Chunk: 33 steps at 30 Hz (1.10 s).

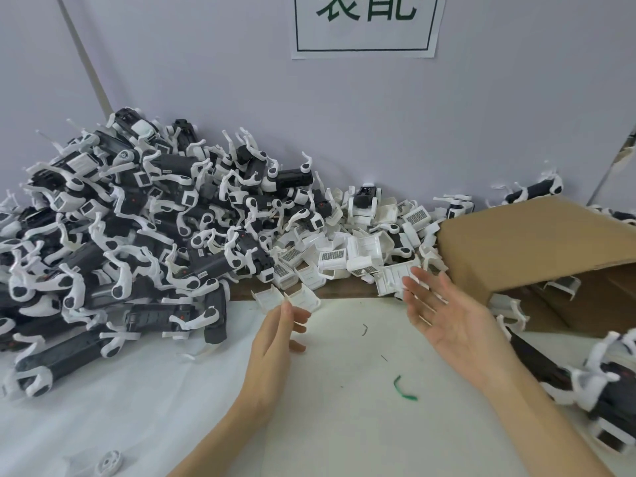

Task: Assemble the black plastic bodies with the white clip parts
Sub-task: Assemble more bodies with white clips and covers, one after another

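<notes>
We see 2 hands | left hand (275, 333) spread, empty | right hand (444, 316) spread, empty | 1 box (537, 242) | 2 clips (287, 297) by left fingertips | bodies (113, 222) heaped, uncountable

A cardboard box (530, 242) right, a green scrap (403, 390) on the table (344, 425).

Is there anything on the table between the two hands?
In the head view, only bare white table lies between the left hand and the right hand, apart from a small dark scrap.
</notes>
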{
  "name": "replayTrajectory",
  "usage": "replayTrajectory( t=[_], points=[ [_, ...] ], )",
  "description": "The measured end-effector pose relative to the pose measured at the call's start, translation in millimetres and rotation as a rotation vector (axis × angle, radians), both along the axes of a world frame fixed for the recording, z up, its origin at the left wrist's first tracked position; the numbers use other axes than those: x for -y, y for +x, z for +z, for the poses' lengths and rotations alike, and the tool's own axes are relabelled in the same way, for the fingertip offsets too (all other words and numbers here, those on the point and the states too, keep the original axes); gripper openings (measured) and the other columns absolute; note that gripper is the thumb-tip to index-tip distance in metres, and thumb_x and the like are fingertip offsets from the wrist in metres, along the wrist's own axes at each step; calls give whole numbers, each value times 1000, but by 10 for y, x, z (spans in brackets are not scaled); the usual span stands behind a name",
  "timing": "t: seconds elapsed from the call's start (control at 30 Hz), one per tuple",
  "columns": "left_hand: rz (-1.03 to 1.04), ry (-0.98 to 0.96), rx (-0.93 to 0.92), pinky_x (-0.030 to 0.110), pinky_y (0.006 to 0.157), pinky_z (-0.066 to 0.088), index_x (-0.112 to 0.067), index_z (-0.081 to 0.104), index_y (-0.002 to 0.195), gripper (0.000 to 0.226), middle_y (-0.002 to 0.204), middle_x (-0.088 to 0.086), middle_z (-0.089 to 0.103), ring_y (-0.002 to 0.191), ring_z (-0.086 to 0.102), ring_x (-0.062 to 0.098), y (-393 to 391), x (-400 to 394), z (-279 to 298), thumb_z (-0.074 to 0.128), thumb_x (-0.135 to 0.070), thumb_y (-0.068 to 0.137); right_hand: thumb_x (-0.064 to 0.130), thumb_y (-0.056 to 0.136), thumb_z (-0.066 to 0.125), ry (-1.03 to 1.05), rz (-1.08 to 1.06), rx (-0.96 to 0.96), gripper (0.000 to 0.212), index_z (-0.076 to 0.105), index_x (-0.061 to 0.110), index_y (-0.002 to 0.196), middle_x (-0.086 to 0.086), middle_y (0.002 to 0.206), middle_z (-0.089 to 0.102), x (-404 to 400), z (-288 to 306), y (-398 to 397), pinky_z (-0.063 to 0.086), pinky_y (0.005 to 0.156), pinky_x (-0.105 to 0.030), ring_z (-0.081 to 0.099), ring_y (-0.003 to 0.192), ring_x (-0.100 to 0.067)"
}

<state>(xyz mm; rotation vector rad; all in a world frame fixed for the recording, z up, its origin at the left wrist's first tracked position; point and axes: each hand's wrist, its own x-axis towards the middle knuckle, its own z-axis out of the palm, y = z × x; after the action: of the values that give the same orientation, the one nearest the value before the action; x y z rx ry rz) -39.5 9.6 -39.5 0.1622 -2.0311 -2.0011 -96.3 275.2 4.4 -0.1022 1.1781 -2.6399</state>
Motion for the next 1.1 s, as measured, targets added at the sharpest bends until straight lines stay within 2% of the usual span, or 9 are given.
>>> replayTrajectory(
  t=[0.23, 0.37, 0.47, 0.53, 0.6, 0.7, 0.77, 0.87, 1.1],
  points=[
    [21, 78, 18, 62, 104, 52, -18, 77, 96, 54, 108, 5, 72, 93, 70, 16, -50, 108, -35, 48, -64, 97, 36, 98, 63, 90, 64, 34, 37, 76, 11, 123, -6, 107, 72, 89, -79, -27, 61, 73, -29, 70, 85, -18],
    [-2, 39, -7, 55, 99, 55, -21, 74, 93, 45, 105, 1, 70, 96, 67, 16, -58, 125, -36, 48, -58, 100, 36, 98, 64, 110, 91, 27, 36, 77, 12, 122, -6, 105, 72, 116, -112, -36, 60, 73, -29, 69, 85, -17],
    [12, -94, -27, 34, 88, 57, -31, 72, 93, 29, 103, -7, 69, 94, 66, 17, -26, 47, -14, 53, -51, 101, 35, 97, 64, 132, 96, 26, 35, 78, 12, 119, -7, 105, 72, 142, -129, -25, 60, 72, -28, 69, 84, -18],
    [140, -444, -159, 27, 84, 52, -36, 70, 96, 8, 105, -7, 67, 96, 63, 21, -13, 53, -31, 66, -32, 102, 35, 96, 64, 155, 98, 21, 35, 78, 12, 118, -8, 106, 73, 155, -144, -17, 59, 71, -28, 69, 84, -18],
    [364, -1042, -309, 43, 95, 47, -20, 71, 110, 20, 118, 5, 64, 107, 59, 32, -39, 115, -9, 79, -19, 92, 35, 96, 64, 175, 105, 4, 37, 77, 11, 121, -9, 109, 72, 150, -166, -13, 59, 72, -29, 69, 85, -18],
    [544, -1579, -4, 64, 103, 30, -7, 66, 123, 51, 134, 22, 53, 120, 50, 44, -84, 409, 174, 82, -33, 82, 35, 100, 62, 203, 128, -18, 38, 73, 9, 126, -10, 110, 72, 146, -182, -3, 59, 74, -29, 69, 88, -19],
    [556, -1598, 243, 63, 90, 36, -3, 65, 118, 51, 124, 26, 52, 108, 52, 45, -64, 597, 215, 83, -34, 82, 35, 100, 62, 222, 140, -12, 38, 74, 9, 125, -10, 109, 72, 170, -189, 6, 59, 74, -29, 69, 88, -19],
    [519, -1566, 218, 54, 65, 48, 5, 63, 109, 40, 103, 28, 52, 77, 59, 44, -43, 758, 181, 84, 1, 74, 34, 98, 62, 245, 145, -5, 37, 75, 9, 122, -11, 107, 73, 226, -212, 17, 58, 74, -29, 69, 87, -19],
    [419, -1335, -123, 56, 74, 51, -2, 65, 109, 38, 109, 16, 57, 92, 62, 42, -19, 626, 264, 81, 2, 75, 30, 97, 61, 303, 186, -4, 34, 77, 9, 118, -13, 105, 72, 340, -230, 109, 54, 76, -29, 68, 86, -20]
  ],
)
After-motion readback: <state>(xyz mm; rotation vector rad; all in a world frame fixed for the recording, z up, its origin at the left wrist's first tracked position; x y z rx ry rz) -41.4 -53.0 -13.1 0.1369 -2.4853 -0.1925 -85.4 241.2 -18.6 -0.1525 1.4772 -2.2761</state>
